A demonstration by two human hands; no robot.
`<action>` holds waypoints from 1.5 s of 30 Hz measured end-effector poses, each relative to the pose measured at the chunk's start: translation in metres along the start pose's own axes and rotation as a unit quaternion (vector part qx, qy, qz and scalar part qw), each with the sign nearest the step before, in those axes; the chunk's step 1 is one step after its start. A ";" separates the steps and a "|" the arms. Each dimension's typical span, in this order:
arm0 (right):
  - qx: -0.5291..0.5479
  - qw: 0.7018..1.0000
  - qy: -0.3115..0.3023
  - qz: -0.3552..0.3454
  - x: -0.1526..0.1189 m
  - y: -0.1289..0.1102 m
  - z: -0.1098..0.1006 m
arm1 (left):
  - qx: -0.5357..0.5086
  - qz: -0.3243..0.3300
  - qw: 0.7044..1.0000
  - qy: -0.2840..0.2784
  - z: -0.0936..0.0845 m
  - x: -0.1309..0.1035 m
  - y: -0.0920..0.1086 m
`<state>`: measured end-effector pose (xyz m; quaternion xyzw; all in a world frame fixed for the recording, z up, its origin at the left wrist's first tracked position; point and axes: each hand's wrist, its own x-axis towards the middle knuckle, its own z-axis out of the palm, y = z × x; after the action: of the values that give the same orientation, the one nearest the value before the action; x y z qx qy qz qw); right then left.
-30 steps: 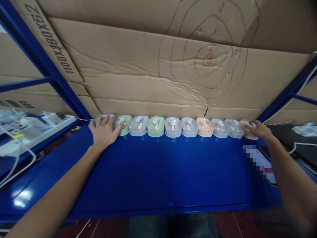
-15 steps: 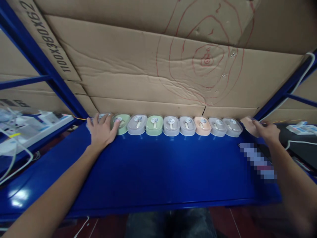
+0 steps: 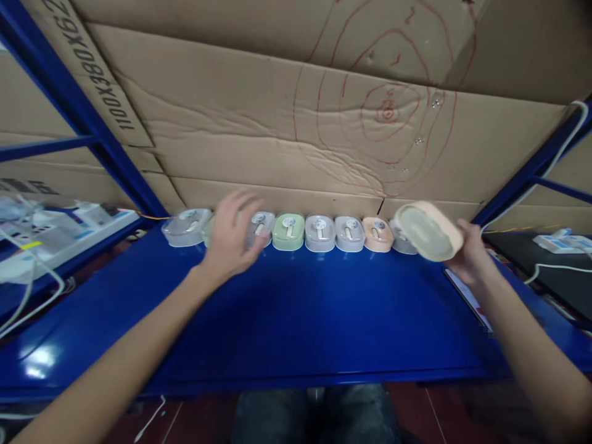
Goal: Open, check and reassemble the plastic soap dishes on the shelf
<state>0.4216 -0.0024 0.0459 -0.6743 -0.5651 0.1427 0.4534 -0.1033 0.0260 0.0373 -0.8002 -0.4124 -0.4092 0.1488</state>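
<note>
1 peach box (image 3: pixel 443 223) in my R hand (image 3: pixel 470 254), tilted, pinched by its R edge, nr the row of boxes' (image 3: pixel 320 242) R end. Best levelled slowly w/ firm fingers, no knocks. L hand (image 3: pixel 229 237) open, holding nothing.

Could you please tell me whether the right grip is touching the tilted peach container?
Touching: the head view shows the right grip holding the tilted peach container by its right end, with no gap visible.
</note>
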 end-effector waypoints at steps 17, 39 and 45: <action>0.108 0.869 -0.362 -0.319 -0.069 -0.073 0.132 | -0.331 -0.054 0.910 -0.243 0.057 -0.019 0.080; 0.095 0.874 -0.361 -0.312 -0.082 -0.065 0.139 | -0.349 -0.038 0.887 -0.299 0.068 -0.025 0.081; 0.147 0.881 -0.362 -0.265 -0.063 -0.071 0.111 | -0.388 -0.081 0.865 -0.307 0.066 -0.025 0.080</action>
<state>0.2778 -0.0119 0.0196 -0.3263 -0.8199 0.3330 0.3322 -0.0135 0.0010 -0.0156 -0.8423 -0.3089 -0.2802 -0.3413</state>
